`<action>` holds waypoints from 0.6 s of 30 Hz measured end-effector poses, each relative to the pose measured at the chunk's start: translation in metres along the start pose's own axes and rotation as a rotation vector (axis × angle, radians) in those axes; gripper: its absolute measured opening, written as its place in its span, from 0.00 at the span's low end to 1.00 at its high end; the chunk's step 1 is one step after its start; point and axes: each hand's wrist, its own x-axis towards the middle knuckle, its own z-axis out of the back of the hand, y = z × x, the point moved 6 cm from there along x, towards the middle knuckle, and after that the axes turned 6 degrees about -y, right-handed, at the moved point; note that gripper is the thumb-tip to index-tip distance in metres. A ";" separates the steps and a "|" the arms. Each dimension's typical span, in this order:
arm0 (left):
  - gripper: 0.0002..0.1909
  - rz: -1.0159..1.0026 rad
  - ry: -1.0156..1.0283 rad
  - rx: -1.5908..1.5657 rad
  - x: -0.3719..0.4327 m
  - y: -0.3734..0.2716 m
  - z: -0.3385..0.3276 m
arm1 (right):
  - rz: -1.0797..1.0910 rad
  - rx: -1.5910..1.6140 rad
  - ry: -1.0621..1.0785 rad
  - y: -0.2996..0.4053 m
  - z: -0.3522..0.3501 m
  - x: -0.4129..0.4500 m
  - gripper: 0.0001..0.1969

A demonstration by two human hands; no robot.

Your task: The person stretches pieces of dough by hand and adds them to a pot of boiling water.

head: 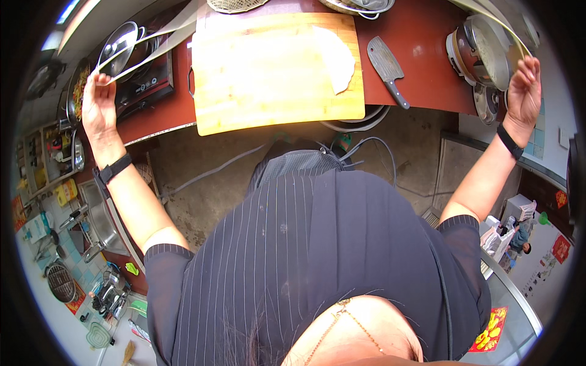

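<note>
At the far left my left hand (100, 107) is raised with fingers closed on a pale, stretched dough strip (171, 40) that runs in two strands up past the top edge. My right hand (524, 98), raised at the far right, pinches a similar strip (492, 13) that also leaves the picture at the top; whether the two join is hidden. Between my hands lies a wooden cutting board (261, 91), brightly lit, with a flat white piece of dough (336, 61) at its right side. A cleaver (387, 66) rests on the red counter, right of the board.
An induction cooker (146, 84) bears a pot with a glass lid (120, 48), near my left hand. A metal pot (490, 52) stands beside my right hand. A woven basket (236, 4) is behind the board. Cables (219, 169) cross the floor below the counter's edge.
</note>
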 end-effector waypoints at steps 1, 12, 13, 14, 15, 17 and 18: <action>0.10 0.058 -0.087 0.034 0.016 0.014 0.051 | 0.016 -0.126 -0.215 0.006 0.057 -0.006 0.14; 0.05 0.226 -0.997 0.499 0.001 0.072 0.329 | -0.246 -0.498 -1.155 0.018 0.435 -0.212 0.21; 0.05 0.169 -1.111 0.533 -0.004 0.046 0.339 | -0.224 -0.476 -1.173 0.029 0.449 -0.215 0.20; 0.05 0.115 -1.161 0.551 -0.009 0.029 0.348 | -0.205 -0.457 -1.225 0.037 0.456 -0.214 0.20; 0.06 0.072 -1.192 0.555 -0.003 0.026 0.351 | -0.179 -0.471 -1.192 0.061 0.458 -0.215 0.19; 0.06 0.019 -1.211 0.495 0.000 0.038 0.353 | -0.085 -0.477 -1.275 0.087 0.453 -0.215 0.18; 0.07 0.009 -1.158 0.493 -0.017 0.000 0.378 | -0.055 -0.383 -1.273 0.070 0.454 -0.199 0.17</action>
